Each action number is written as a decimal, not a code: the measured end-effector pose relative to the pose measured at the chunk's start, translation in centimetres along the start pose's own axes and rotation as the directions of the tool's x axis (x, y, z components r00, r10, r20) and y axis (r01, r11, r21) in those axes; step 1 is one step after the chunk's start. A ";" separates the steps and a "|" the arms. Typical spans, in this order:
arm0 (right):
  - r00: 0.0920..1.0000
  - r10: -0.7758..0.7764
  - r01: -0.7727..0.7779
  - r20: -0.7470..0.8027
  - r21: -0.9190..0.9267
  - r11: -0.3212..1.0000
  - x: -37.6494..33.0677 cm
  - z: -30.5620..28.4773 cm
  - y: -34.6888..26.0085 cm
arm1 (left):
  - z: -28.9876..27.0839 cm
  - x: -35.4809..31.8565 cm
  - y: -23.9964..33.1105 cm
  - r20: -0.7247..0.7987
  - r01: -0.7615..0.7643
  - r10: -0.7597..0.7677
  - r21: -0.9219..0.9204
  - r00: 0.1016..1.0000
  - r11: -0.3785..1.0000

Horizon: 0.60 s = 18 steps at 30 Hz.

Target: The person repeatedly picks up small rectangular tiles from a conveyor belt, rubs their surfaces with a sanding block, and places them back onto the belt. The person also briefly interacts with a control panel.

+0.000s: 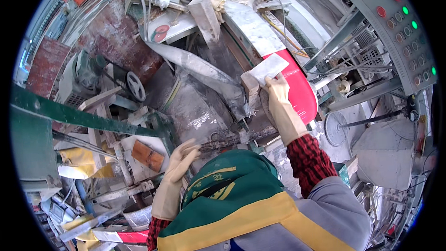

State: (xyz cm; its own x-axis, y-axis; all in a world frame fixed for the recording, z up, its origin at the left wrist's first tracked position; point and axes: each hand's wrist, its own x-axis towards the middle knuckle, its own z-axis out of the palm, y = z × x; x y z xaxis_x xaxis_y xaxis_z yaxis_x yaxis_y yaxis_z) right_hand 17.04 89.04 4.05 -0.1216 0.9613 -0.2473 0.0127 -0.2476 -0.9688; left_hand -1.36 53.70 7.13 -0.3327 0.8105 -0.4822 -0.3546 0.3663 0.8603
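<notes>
The gloved right hand pinches a pale stone tile, raised against the red machine guard. Well below and to the left of the guard, the left hand, fingers loosely spread, rests near a grimy metal bar. The tile is held, not yet set down.

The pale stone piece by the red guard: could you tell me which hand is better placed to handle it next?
Right, probably. The right hand already touches the pale stone piece beside the red guard, while the left hand rests lower on the dusty metal rod.
</notes>
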 end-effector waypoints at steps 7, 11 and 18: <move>0.918 -0.150 0.044 -0.366 -0.283 0.958 13.3 -2.2 5.6 | -4.9 -4.2 -3.1 -0.423 0.010 -0.098 -0.205 0.901 0.979; 0.948 -0.145 0.155 -0.283 0.013 0.988 14.2 -0.4 5.4 | -4.6 -5.8 -3.6 -0.498 -0.001 -0.131 -0.256 0.858 0.967; 0.972 0.224 -0.232 0.067 0.151 0.961 13.1 -4.9 2.3 | -5.6 -6.7 -5.3 -0.522 -0.002 -0.161 -0.297 0.838 0.955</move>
State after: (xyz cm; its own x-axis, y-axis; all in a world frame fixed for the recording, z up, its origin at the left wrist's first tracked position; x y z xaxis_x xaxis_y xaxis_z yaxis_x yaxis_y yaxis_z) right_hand 20.34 101.66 -1.55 -0.1823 0.8710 -0.4562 -0.1095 -0.4790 -0.8709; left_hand -2.10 43.79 4.86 -0.6779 0.3813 -0.6285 -0.5975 0.2123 0.7733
